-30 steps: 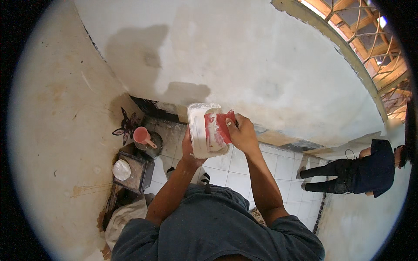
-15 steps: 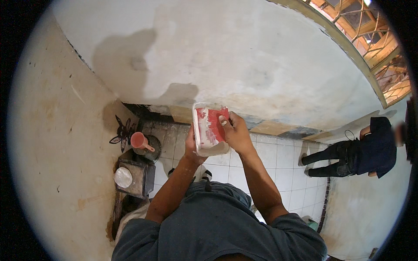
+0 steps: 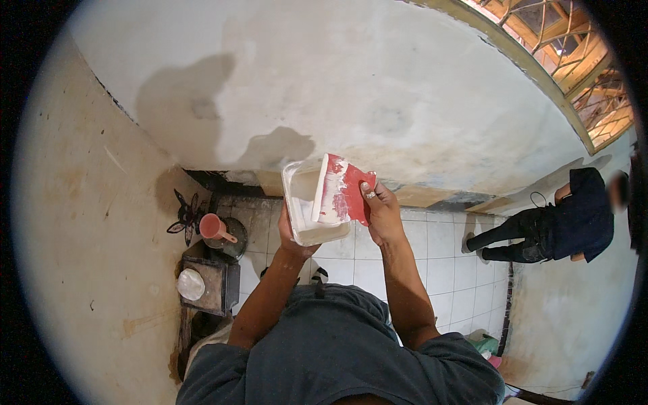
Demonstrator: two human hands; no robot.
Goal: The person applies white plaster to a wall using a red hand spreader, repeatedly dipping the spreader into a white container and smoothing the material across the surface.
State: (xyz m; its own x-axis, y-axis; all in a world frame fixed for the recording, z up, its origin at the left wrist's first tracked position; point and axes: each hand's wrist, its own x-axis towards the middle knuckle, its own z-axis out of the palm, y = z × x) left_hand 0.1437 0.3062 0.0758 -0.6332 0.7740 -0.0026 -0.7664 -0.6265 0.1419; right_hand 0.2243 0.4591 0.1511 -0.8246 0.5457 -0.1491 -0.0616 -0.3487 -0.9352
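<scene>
A flat red putty spreader (image 3: 354,191) is pinched in my right hand (image 3: 383,212), thumb on its upper face. White paste coats its left part, with a thick bead along the left edge. My left hand (image 3: 291,229) is wrapped around the left and lower side of a clear rectangular plastic tub (image 3: 295,191); most of those fingers are hidden behind it. White paste smears the tub's inside. The spreader's coated end overlaps the tub's right part; whether they touch I cannot tell.
Ahead stands a patchy white wall (image 3: 324,88), with another wall (image 3: 101,223) at left. A pink dipper (image 3: 212,226) and a dark box (image 3: 228,287) bearing a round white lid-like thing (image 3: 191,284) are at lower left. Another person (image 3: 553,219) in dark clothes stands at right on white floor tiles (image 3: 439,270).
My right hand has drawn the spreader up and rightward from inside the tub, and a white bead now shows on its edge. The tub has shifted slightly left.
</scene>
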